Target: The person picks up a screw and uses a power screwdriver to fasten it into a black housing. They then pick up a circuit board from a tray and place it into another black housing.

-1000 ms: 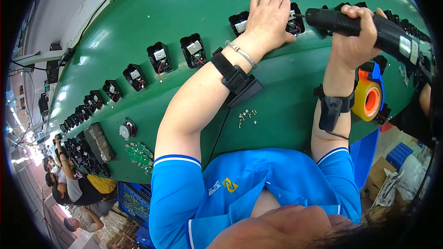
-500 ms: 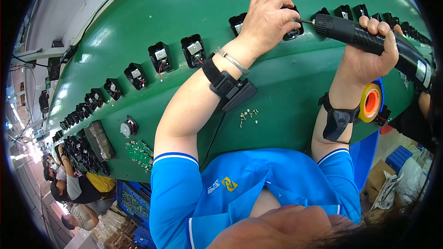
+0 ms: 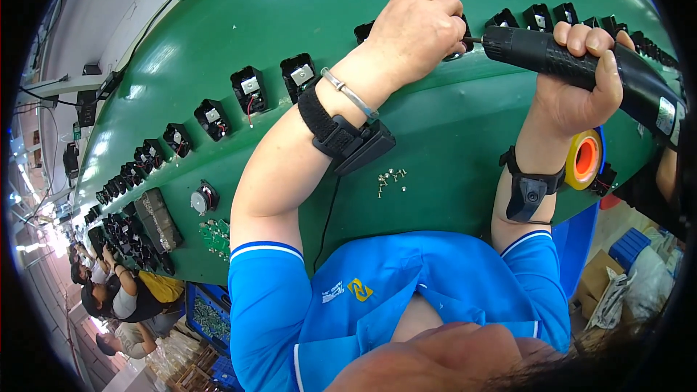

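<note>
My right hand [image 3: 581,87] is wrapped round a black electric screwdriver [image 3: 537,49], held nearly level with its bit pointing left. The bit reaches a black plastic housing [image 3: 466,27], which my left hand [image 3: 421,33] largely covers. Curled fingers of that left hand lie against the housing at the bit's tip; whatever they pinch is hidden. Just left of the hand stands another black housing [image 3: 363,31], partly covered by it. Farther left, an open housing [image 3: 298,72] shows a silver metal plate inside, and a similar housing [image 3: 249,88] has a red wire hanging out.
Rows of black housings [image 3: 537,18] run both ways along the green table [image 3: 312,11]. Nearer me lie loose screws [image 3: 390,180], a round speaker [image 3: 204,197], green circuit boards [image 3: 215,236] and a roll of yellow tape [image 3: 583,161]. Co-workers [image 3: 120,294] are at the far left.
My left wrist and forearm have shifted left, and the hand has turned so its fingers are more tucked in. The screwdriver and right hand have moved slightly left.
</note>
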Available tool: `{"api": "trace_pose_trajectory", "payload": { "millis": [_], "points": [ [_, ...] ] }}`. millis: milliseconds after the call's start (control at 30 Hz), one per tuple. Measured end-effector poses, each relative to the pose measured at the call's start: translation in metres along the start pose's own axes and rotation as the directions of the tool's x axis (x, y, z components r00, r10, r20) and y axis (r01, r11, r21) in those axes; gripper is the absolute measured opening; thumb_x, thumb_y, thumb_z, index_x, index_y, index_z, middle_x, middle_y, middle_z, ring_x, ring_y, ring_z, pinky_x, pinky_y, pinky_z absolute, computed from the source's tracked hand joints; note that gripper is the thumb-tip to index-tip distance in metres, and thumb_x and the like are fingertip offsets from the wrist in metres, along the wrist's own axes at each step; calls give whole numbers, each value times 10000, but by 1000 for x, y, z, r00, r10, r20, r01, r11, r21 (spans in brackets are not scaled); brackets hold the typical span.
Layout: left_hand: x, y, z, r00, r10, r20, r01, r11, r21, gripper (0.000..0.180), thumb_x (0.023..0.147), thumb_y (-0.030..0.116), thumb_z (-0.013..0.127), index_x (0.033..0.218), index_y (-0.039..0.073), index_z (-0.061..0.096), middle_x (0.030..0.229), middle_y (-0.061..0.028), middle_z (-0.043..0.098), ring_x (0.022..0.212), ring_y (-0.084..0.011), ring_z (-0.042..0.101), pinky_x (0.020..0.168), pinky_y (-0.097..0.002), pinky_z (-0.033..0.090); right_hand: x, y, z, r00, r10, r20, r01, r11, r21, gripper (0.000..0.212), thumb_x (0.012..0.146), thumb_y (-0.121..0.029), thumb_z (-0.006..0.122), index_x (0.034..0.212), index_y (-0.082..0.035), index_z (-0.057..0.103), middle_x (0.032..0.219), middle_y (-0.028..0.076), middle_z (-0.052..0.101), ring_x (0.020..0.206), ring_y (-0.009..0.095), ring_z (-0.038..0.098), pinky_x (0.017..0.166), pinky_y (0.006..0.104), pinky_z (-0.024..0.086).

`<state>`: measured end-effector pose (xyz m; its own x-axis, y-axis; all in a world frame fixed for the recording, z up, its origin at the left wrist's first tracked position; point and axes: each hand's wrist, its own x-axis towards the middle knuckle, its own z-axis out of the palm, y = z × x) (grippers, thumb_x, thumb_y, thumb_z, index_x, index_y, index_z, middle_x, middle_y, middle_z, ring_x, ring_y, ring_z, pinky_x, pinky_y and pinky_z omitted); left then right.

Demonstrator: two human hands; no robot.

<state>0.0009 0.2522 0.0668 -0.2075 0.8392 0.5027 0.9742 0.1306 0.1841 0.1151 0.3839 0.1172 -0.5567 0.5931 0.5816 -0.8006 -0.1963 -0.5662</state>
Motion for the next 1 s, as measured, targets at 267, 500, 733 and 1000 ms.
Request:
{"api": "trace_pose_trajectory", "payload": {
  "millis": [267, 500, 733, 1000],
  "points": [
    [-4, 0, 15, 990, -118, -77, 112, 991, -80, 587, 531, 340, 738, 986, 43, 515, 943, -67, 539, 979, -236, 468, 927, -409, 287, 4, -9, 1, 992, -86, -90, 70, 983, -168, 276, 731, -75, 484, 1006, -75, 468, 737, 66, 517, 660, 173, 454, 673, 343, 363],
    [-13, 1, 30, 913, -346, 217, 361, 932, -34, 780, 545, 353, 745, 1132, -9, 381, 1069, -164, 487, 1056, -294, 426, 945, -426, 272, 4, 20, -1, 972, -120, -203, 69, 968, -241, 295, 699, 13, 501, 985, -39, 453, 671, 87, 524, 605, 195, 491, 635, 362, 414],
    [-8, -1, 36, 940, -307, 152, 325, 939, -111, 679, 568, 270, 720, 1111, 7, 406, 1043, -158, 502, 1029, -287, 448, 924, -404, 295, 4, 28, -9, 953, -147, -263, 75, 961, -266, 302, 693, 17, 506, 982, -22, 426, 670, 88, 523, 605, 195, 499, 638, 377, 422],
    [-11, -8, 40, 967, -239, 83, 251, 947, -201, 576, 564, 239, 709, 1003, -4, 425, 963, -155, 509, 973, -282, 469, 910, -386, 313, 4, 35, -12, 947, -104, -304, 34, 973, -227, 303, 685, 25, 517, 970, -14, 423, 665, 94, 518, 594, 194, 498, 634, 368, 423]
  ]
}}
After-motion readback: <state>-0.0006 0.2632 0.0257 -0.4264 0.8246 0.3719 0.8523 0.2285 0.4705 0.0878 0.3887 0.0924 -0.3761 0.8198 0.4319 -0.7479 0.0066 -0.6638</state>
